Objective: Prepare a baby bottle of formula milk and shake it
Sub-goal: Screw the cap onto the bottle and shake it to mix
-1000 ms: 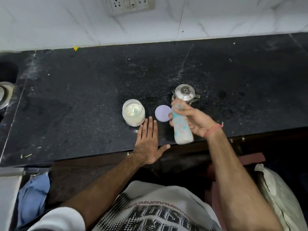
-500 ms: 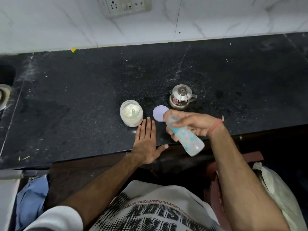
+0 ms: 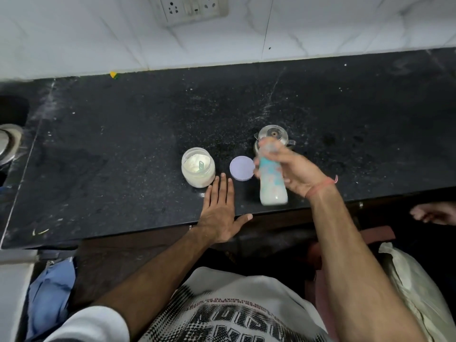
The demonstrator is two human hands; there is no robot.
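My right hand (image 3: 297, 172) grips the baby bottle (image 3: 272, 183), a clear bottle with a teal collar and white milk inside, held above the counter's front edge with its base toward me; it is motion-blurred. My left hand (image 3: 219, 213) lies flat on the black counter (image 3: 123, 149), fingers apart, holding nothing. Just beyond its fingertips stands the open jar of white formula powder (image 3: 198, 167) with a scoop inside. The jar's lilac lid (image 3: 242, 168) lies between jar and bottle.
A small steel kettle (image 3: 273, 136) stands behind the bottle. A white tiled wall with a socket panel (image 3: 191, 7) runs along the back. A steel sink rim (image 3: 8, 141) sits at far left. Another person's hand (image 3: 434, 213) shows at the right edge.
The bottle swung from upright to tilted down-right and back to upright near the kettle. My left hand stayed flat on the counter.
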